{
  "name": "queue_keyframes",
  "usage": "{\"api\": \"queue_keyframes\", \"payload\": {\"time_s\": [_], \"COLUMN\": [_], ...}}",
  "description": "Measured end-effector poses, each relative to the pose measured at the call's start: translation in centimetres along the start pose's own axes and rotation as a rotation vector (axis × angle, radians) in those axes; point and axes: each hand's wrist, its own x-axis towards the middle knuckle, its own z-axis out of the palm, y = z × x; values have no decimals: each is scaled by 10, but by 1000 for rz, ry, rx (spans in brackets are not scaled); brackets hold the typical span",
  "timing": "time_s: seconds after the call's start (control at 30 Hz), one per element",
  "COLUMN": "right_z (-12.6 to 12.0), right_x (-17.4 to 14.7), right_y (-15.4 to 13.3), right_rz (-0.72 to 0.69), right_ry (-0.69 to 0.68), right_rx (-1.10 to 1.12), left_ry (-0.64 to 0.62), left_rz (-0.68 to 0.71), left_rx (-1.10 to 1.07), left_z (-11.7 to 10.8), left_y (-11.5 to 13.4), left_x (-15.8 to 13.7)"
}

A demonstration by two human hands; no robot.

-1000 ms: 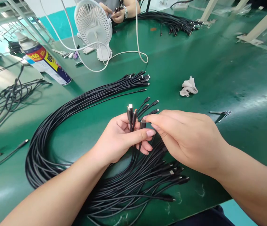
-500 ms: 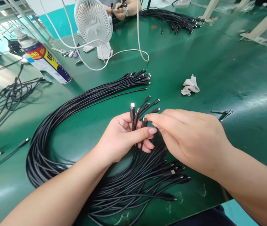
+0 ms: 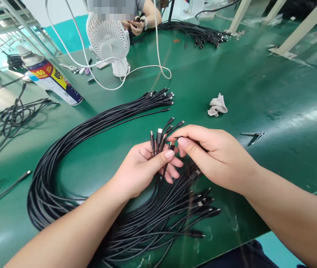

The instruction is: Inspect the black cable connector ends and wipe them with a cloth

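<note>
My left hand [image 3: 137, 169] is closed around several black USB cables, their connectors [image 3: 159, 137] standing up between thumb and fingers. Close beside it, my right hand [image 3: 220, 156] pinches a thin black cable [image 3: 178, 138] between thumb and forefinger; most of that cable is hidden by the fingers. A thick bundle of black cables [image 3: 60, 149] curves in a U on the table around my left hand. One set of its ends [image 3: 164, 97] points right behind my hands, and the other ends [image 3: 203, 204] fan out below my right hand.
On the green table [image 3: 259, 93] are a crumpled grey cloth [image 3: 217, 105], metal tweezers [image 3: 255, 137], a spray can [image 3: 55, 80] and a white fan [image 3: 108, 41] with a looping cord. Loose cables [image 3: 16, 115] lie left. Across the table, another person's hands [image 3: 136, 26] hold cables near a second bundle [image 3: 200, 32].
My right hand has turned so its thumb shows on top, now pinching a cable. The connectors in my left hand stand more spread, with another visible at the left. The whole view has shifted slightly.
</note>
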Motion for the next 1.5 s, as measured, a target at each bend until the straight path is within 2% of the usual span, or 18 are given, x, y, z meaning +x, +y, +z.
{"api": "queue_keyframes", "payload": {"time_s": [0.23,0.43,0.53,0.63,0.73,0.87,1.07,1.27,1.37,1.43,1.5], "right_z": [-1,3,4,3,1,1,-4,-2,-1,1,3], "right_x": [0,2,2,2,2,3,6,4,4,4,5], "right_y": [0,-2,-4,-4,-1,3,7,5,4,6,10], "right_rz": [22,94,100,84,65,32,-4,-54,-34,1,33], "right_ry": [61,-34,13,94,102,82,28,2,24,52,82], "right_rx": [4,193,149,21,-18,18,57,81,67,38,14], "left_ry": [-21,-66,-81,-6,66,57,139,142,159,141,29], "left_rz": [-7,-21,-68,-84,-80,-104,-32,-103,-42,1,-38], "left_rx": [-27,-42,-53,-95,-132,-152,-38,24,-16,-74,-131], "left_z": [-1,0,2,1,-2,-3,-3,-2,-2,-4,-6], "left_y": [-1,0,1,0,0,1,2,2,1,2,3], "left_x": [-1,-1,-1,0,1,1,1,2,1,1,0]}}
